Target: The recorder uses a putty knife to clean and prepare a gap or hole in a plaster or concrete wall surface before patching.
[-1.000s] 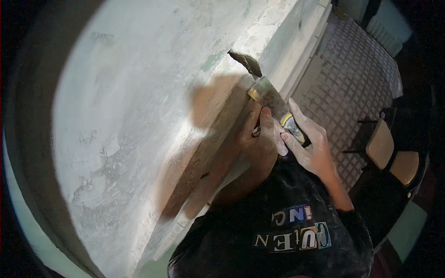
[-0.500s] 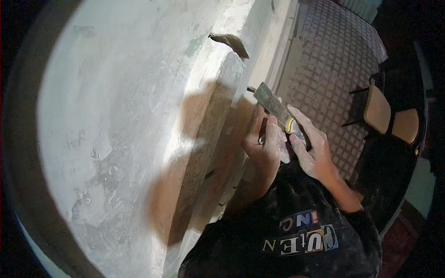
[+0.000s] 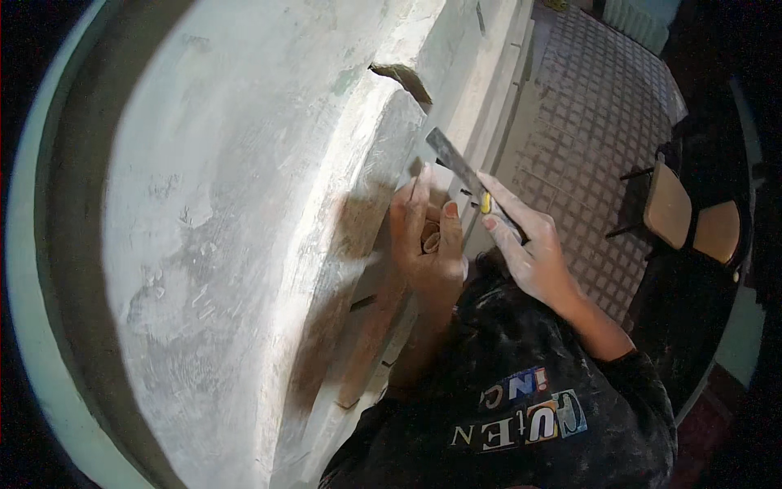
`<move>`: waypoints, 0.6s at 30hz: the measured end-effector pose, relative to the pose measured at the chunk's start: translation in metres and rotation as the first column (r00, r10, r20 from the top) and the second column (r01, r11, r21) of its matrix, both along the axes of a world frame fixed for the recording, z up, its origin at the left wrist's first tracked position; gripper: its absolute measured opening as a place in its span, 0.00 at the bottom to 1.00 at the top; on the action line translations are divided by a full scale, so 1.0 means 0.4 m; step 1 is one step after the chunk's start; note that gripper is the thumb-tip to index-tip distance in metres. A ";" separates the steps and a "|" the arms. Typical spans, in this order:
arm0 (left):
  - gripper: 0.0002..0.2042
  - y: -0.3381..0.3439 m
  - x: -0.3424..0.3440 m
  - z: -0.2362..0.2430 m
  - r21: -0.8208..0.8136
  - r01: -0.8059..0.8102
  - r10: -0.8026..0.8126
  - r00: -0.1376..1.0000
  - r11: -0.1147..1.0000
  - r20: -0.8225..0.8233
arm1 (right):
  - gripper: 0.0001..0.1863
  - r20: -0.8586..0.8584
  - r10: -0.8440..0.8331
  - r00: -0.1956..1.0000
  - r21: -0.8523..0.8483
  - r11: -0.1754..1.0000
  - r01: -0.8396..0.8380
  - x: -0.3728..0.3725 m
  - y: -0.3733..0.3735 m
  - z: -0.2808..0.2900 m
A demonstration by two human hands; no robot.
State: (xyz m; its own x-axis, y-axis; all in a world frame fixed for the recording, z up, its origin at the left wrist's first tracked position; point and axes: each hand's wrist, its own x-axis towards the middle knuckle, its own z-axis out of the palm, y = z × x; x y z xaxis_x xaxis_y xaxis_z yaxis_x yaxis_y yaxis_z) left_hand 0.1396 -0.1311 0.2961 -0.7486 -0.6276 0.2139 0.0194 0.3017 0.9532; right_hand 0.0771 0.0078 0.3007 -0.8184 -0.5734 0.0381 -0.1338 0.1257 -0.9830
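My right hand (image 3: 533, 248) grips a putty knife (image 3: 454, 159) by its dark handle, near a yellow band. The grey blade points up and to the left, seen nearly edge-on. Beside it, closer to the wall, is my left hand (image 3: 423, 244), its fingers curled around something mostly hidden. A pale flat piece shows behind those fingers, too covered to name. The blade tip is apart from the left fingertips. Left of both hands runs a whitish plastered wall (image 3: 204, 204) with a protruding edge (image 3: 358, 155), broken by a ragged dark gap (image 3: 403, 79).
A brown-grey patterned tile floor (image 3: 599, 106) lies at the right. Two chairs with tan seats (image 3: 668, 204) stand at the far right. A ribbed radiator (image 3: 639, 23) is at the top right. Shadows of my arms fall on the plastered edge.
My left hand has moved left toward the wall, away from the putty knife. My right hand has turned the blade from showing its flat face to nearly edge-on.
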 end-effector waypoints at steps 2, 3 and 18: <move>0.26 -0.022 -0.020 -0.003 -0.390 0.046 -0.010 0.995 0.920 0.096 | 0.25 -0.066 -0.084 0.994 -0.070 0.994 0.079 -0.022 -0.019 -0.013; 0.26 -0.029 -0.033 0.003 -0.396 0.041 -0.004 0.996 0.917 0.094 | 0.25 -0.067 -0.079 0.995 -0.076 0.994 0.074 -0.035 -0.026 -0.011; 0.36 0.070 0.020 0.076 -0.655 0.061 -0.023 0.998 0.753 0.066 | 0.26 -0.040 0.140 0.989 -0.048 0.989 -0.142 -0.039 0.076 0.006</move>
